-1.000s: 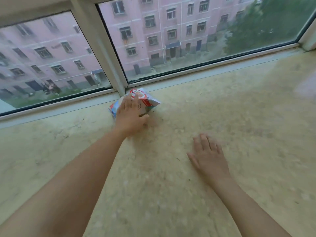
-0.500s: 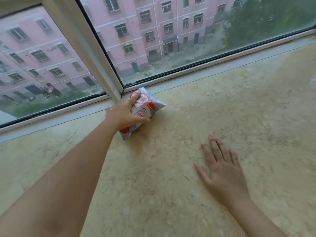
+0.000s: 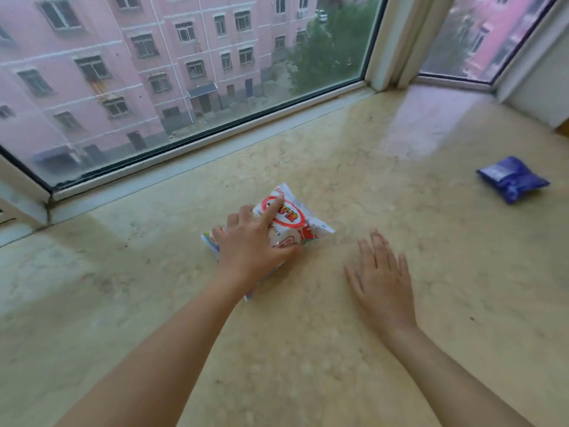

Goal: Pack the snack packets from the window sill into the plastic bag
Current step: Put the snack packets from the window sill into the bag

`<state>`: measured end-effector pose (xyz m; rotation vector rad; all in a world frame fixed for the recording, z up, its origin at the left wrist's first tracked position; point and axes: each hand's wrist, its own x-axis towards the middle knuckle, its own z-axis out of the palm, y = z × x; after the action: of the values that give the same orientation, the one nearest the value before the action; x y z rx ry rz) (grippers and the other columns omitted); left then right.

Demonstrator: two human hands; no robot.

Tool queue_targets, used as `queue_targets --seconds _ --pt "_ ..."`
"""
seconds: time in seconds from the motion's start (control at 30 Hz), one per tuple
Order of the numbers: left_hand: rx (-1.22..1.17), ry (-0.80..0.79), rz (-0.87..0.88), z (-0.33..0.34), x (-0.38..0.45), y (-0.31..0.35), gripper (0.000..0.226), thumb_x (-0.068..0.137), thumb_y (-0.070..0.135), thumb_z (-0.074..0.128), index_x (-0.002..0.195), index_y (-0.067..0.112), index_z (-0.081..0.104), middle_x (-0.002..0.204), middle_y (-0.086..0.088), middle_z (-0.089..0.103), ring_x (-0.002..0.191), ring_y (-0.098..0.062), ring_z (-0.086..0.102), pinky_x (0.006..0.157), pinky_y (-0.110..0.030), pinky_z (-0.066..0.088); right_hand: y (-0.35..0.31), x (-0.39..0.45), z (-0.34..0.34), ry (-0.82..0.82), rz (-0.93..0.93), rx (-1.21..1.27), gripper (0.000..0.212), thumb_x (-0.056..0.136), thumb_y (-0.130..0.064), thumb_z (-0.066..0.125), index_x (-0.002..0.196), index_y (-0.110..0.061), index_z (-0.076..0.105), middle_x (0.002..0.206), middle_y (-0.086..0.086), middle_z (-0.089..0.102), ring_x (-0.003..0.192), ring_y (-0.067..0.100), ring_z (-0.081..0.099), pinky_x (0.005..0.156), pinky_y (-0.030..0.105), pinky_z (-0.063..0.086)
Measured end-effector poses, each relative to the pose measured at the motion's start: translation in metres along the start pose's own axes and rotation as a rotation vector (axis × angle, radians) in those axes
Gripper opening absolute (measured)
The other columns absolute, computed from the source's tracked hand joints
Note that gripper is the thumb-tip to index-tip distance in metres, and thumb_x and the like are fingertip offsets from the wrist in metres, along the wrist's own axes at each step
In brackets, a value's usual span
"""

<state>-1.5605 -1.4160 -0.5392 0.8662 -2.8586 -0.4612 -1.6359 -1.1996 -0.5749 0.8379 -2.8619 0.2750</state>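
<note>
1. White snack packet with a red ring logo and some blue at its near end (image 3: 288, 218) is lying on the beige marble window sill (image 3: 308, 349), roughly in the middle, well back from the glass.
2. Its long axis runs diagonally: far end points up toward the window, near end back toward the left forearm.
3. Left hand (image 3: 249, 245) is on top of it, index finger stretched along the logo, thumb hooked round the right edge, other fingers curled over the left edge, so it's gripping the packet.
4. Right hand (image 3: 380, 278) lies flat on the sill just right of the packet, fingers straight and slightly spread, not touching it.
5. Dark blue crinkly plastic snack packet (image 3: 512, 180) sits far off right, well apart from both hands.
6. Big window pane (image 3: 184, 72) behind, pink apartment blocks outside.
</note>
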Motion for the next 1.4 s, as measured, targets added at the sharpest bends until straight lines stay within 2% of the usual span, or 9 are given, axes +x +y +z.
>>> queue_targets --seconds 0.17,0.37,0.6,0.83,1.0,1.1,1.2,1.33,1.4 --pt "0.002 0.026 0.125 0.041 0.019 0.095 0.087 0.066 0.090 0.038 0.144 0.056 0.015 0.145 -0.002 0.032 0.132 -0.027 0.030 0.103 -0.055 0.023 0.091 0.020 -0.022 0.044 0.157 -0.066 0.049 0.087 -0.026 0.060 0.131 -0.004 0.054 0.143 0.019 0.046 0.130 0.031 0.047 0.101 0.055 0.038" --pt "0.010 0.063 0.207 0.071 0.042 0.170 0.092 0.059 0.088 0.022 0.144 0.052 0.020 0.143 -0.005 0.035 0.128 -0.029 0.032 0.100 -0.054 0.023 0.154 0.047 -0.025 0.044 0.209 -0.100 0.051 0.089 -0.026 0.060 0.135 -0.006 0.049 0.145 0.018 0.043 0.133 0.030 0.043 0.102 0.052 0.037" --pt "-0.035 0.107 0.238 0.091 0.082 0.215 0.081 0.072 0.081 0.046 0.143 0.051 0.022 0.139 -0.004 0.033 0.127 -0.029 0.029 0.104 -0.056 0.019 0.214 0.109 -0.028 -0.063 0.296 -0.216 0.060 0.094 -0.033 0.045 0.147 -0.015 0.025 0.159 0.013 0.011 0.145 0.028 0.014 0.113 0.041 0.020" --pt "-0.038 0.096 0.256 0.103 0.111 0.232 0.085 0.069 0.085 0.044 0.144 0.054 0.018 0.142 -0.003 0.032 0.128 -0.030 0.029 0.105 -0.058 0.016 0.243 0.160 -0.029 -0.210 0.460 -0.174 0.066 0.094 -0.035 0.042 0.151 -0.022 0.013 0.160 0.006 -0.008 0.146 0.034 -0.004 0.116 0.050 0.006" --pt "-0.021 0.081 0.256 0.101 0.113 0.235 0.087 0.069 0.085 0.044 0.145 0.054 0.016 0.141 -0.003 0.031 0.128 -0.030 0.028 0.106 -0.058 0.016 0.248 0.179 -0.032 -0.283 0.572 0.036 0.069 0.086 -0.043 0.051 0.147 -0.026 0.026 0.160 0.000 0.007 0.145 0.035 0.005 0.115 0.051 0.012" --pt "-0.027 0.070 0.258 0.100 0.114 0.236 0.087 0.068 0.087 0.041 0.144 0.054 0.015 0.141 -0.003 0.031 0.127 -0.030 0.028 0.106 -0.058 0.017 0.243 0.165 -0.036 0.001 0.450 0.029 0.046 0.081 -0.038 0.055 0.125 -0.023 0.055 0.132 0.001 0.055 0.123 0.026 0.046 0.100 0.040 0.031" --pt "-0.029 0.091 0.264 0.102 0.114 0.234 0.091 0.060 0.091 0.024 0.143 0.054 0.019 0.139 -0.003 0.034 0.124 -0.031 0.033 0.104 -0.059 0.021 0.237 0.151 -0.037 0.287 0.324 0.042 0.024 0.083 -0.028 0.056 0.105 -0.020 0.063 0.099 0.001 0.065 0.098 0.025 0.057 0.086 0.037 0.033" --pt "-0.008 0.090 0.267 0.104 0.112 0.232 0.094 0.057 0.091 0.016 0.143 0.053 0.020 0.138 -0.004 0.036 0.122 -0.032 0.036 0.103 -0.057 0.023 0.233 0.147 -0.028 0.099 0.551 0.145 0.055 0.090 -0.050 0.053 0.137 -0.024 0.045 0.136 0.003 0.049 0.122 0.027 0.045 0.095 0.040 0.038" --pt "-0.007 0.075 0.264 0.101 0.110 0.231 0.094 0.058 0.092 0.014 0.143 0.053 0.020 0.137 -0.004 0.036 0.121 -0.031 0.037 0.102 -0.056 0.025 0.230 0.140 -0.023 0.019 0.632 0.271 0.068 0.085 -0.057 0.057 0.142 -0.025 0.040 0.141 0.000 0.047 0.126 0.025 0.044 0.097 0.039 0.041"
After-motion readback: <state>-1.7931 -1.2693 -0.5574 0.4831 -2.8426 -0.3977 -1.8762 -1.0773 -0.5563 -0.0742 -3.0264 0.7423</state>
